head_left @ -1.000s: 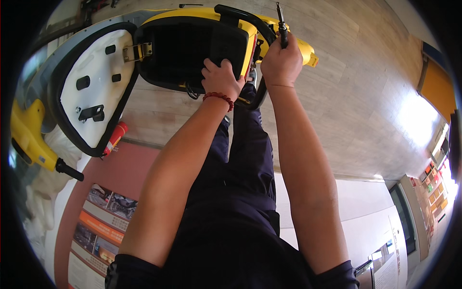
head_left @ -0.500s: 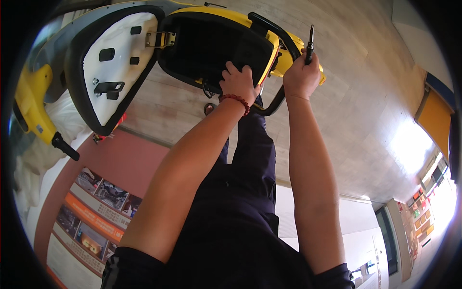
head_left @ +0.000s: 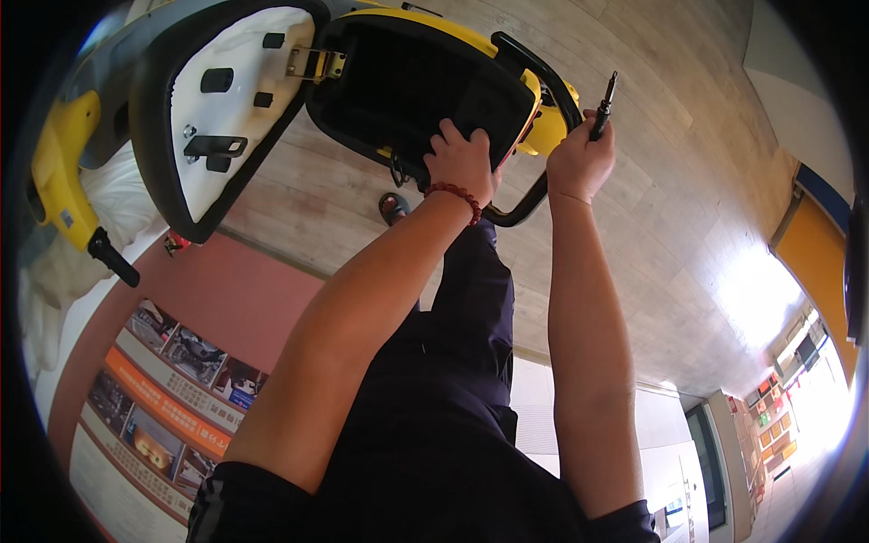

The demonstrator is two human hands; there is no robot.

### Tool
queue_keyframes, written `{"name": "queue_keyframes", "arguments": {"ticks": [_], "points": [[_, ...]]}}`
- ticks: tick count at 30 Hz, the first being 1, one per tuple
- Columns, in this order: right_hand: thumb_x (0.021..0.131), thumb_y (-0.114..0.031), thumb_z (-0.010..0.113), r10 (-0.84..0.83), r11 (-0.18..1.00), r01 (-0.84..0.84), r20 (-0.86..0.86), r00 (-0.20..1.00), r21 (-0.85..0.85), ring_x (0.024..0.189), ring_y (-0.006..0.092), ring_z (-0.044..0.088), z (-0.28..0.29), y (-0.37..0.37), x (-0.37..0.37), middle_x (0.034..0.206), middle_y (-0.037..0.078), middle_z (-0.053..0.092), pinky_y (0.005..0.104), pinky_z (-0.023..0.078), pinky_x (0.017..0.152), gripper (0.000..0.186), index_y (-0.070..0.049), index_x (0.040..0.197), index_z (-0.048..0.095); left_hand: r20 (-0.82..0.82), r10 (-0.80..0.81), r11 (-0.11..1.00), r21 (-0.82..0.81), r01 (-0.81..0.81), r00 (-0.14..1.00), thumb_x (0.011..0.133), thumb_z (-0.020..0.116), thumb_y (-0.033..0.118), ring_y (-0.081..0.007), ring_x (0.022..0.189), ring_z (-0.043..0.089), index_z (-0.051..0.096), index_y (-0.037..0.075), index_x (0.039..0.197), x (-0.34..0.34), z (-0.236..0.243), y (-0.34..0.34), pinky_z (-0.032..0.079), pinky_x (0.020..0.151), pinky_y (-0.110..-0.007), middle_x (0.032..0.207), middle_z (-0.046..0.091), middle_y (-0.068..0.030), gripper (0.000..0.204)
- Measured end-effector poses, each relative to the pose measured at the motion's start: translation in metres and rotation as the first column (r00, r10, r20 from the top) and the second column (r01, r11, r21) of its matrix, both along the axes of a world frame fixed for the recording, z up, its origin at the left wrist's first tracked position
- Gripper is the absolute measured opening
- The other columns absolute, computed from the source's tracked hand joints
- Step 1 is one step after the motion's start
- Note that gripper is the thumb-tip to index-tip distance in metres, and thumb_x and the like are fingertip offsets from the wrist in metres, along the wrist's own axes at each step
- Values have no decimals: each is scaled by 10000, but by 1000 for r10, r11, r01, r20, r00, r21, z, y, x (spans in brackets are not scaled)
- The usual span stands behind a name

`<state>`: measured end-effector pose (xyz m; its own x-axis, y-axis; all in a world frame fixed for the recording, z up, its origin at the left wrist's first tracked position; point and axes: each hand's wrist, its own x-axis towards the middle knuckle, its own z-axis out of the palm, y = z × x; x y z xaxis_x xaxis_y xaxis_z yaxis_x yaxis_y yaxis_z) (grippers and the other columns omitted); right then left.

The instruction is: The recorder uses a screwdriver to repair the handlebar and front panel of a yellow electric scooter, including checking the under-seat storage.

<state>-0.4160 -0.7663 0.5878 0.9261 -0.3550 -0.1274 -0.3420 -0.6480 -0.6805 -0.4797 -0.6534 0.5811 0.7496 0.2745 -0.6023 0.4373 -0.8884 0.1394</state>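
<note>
The yellow scooter's seat [head_left: 237,104] is tipped up on its hinge [head_left: 317,64], showing its white underside. Beside it gapes a black under-seat storage bin [head_left: 398,95]. My left hand [head_left: 460,163], a red bead bracelet at its wrist, is closed over the bin's near rim, with fingers bent over the inside. In my right hand [head_left: 582,161] a screwdriver [head_left: 605,107] with a dark handle is held, its tip pointing up and away. That fist is beside the black rear grab rail [head_left: 554,90]; whether they touch I cannot tell.
A yellow handlebar part with a black grip [head_left: 113,258] juts out at the left. My sandalled foot [head_left: 392,208] stands on the wood-look floor [head_left: 670,172]. A poster board [head_left: 167,398] is at the lower left, and an orange panel [head_left: 808,249] at the far right.
The view has shifted slightly, and the scooter sits a little further right in it. Both hands keep their places, the left at the bin rim and the right round the screwdriver.
</note>
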Motion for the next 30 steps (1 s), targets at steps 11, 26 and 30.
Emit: {"name": "queue_keyframes", "arguments": {"ticks": [11,26,30], "points": [[869,-172,470,0,1000,0,17,1000,6,752,381,596,-1,0,0,790,190,626,418,455,661,209,-12,915,596,61,10,1000,25,-12,998,694,748,440,-359,1071,484,526,101,1113,-3,-14,-4,469,858,-423,1264,356,-252,583],[870,-181,468,25,1000,-25,13,1000,-16,784,405,579,4,1,0,815,208,616,441,450,679,210,-8,915,579,535,-83,942,-234,242,841,768,679,161,-382,1098,495,537,21,1030,-92,25,53,418,936,-415,1246,440,-254,330],[872,-190,468,56,996,-57,-14,998,-72,783,415,573,10,1,-1,817,217,611,456,444,679,216,-12,940,569,400,-39,902,-380,204,916,788,635,156,-351,1004,539,493,26,1052,-151,49,85,437,871,-434,1099,535,-208,326]]}}
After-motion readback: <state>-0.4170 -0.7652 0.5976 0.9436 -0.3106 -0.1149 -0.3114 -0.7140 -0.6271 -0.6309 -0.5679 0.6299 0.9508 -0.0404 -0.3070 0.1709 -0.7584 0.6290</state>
